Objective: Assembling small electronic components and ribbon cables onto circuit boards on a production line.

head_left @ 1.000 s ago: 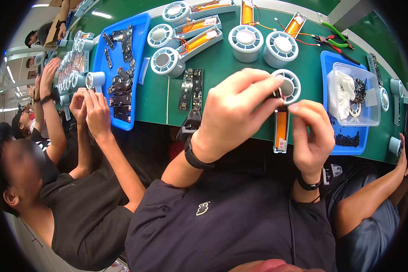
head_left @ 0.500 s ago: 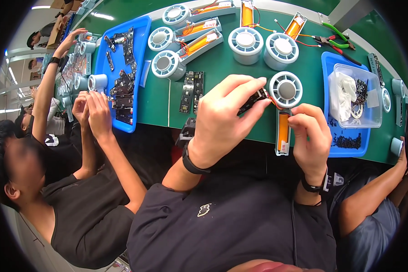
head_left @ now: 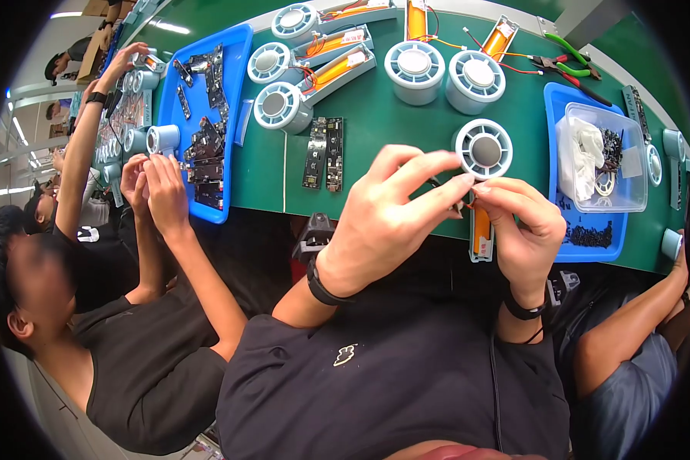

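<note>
My left hand [head_left: 391, 222] is closed in a pinch on a small black circuit board [head_left: 435, 182], which its fingers mostly hide. Against those fingertips, my right hand [head_left: 527, 234] pinches finger and thumb together; what lies between them is too small and covered to make out. Just beyond the hands stands a light blue device [head_left: 484, 146] with a round spoked top and a grey centre. Its handle points toward me and carries an orange battery [head_left: 481, 230], partly behind my right fingers. Two long black circuit boards [head_left: 324, 153] lie on the green table, left of my hands.
Several similar devices [head_left: 284, 107] with orange batteries stand along the far side. A blue tray [head_left: 244, 57] of circuit boards is at left, beside a co-worker's hands [head_left: 161, 188]. At right, another blue tray [head_left: 553, 103] bears a clear box [head_left: 629, 195]; cutters [head_left: 579, 70] lie behind it.
My left hand has moved right and slightly down with the circuit board, and my right fingers have come up to meet it. Both hands' fingertips are now together in front of the round top.
</note>
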The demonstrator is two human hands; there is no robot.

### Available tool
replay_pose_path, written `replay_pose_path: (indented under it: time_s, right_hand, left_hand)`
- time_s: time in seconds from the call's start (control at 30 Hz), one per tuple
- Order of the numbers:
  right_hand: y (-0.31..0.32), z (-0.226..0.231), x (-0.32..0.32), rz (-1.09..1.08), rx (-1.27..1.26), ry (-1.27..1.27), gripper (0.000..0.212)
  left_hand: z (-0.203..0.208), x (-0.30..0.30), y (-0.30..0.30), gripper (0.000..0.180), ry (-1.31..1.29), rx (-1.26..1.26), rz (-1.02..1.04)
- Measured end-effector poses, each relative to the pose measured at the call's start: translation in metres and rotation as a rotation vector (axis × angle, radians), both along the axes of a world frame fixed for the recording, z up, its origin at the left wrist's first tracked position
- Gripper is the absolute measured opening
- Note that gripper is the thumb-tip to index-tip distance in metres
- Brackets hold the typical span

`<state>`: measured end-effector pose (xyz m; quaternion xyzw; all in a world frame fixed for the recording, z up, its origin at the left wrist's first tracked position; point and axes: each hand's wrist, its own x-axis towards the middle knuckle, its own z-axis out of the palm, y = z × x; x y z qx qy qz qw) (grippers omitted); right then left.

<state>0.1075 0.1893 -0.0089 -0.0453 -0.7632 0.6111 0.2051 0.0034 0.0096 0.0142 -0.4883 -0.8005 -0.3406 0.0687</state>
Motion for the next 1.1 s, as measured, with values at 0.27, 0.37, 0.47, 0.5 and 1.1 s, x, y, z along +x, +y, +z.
replay_pose_path:
  time_s: [0.27, 0.37, 0.47, 0.5, 1.1]
  right_hand:
    - [-0.003, -0.01, 0.005, -0.045, -0.23, -0.106, 0.034]
    - [-0.001, -0.01, 0.007, -0.004, -0.162, -0.108, 0.04]
    - [0.0, -0.009, 0.008, 0.022, -0.109, -0.1, 0.043]
    - [0.0, -0.008, 0.007, 0.029, -0.088, -0.089, 0.043]
    - [0.003, -0.006, 0.011, 0.08, -0.084, -0.101, 0.075]
  left_hand:
    - [-0.011, 0.011, -0.002, 0.054, -0.471, 0.026, -0.068]
    - [-0.013, 0.008, -0.003, 0.05, -0.536, 0.121, -0.114]
    - [-0.004, 0.013, -0.007, 0.045, -0.714, 0.198, -0.135]
    - [-0.006, 0.012, -0.007, 0.045, -0.715, 0.196, -0.135]
    - [-0.009, 0.006, 0.003, 0.032, -0.576, 0.216, -0.054]
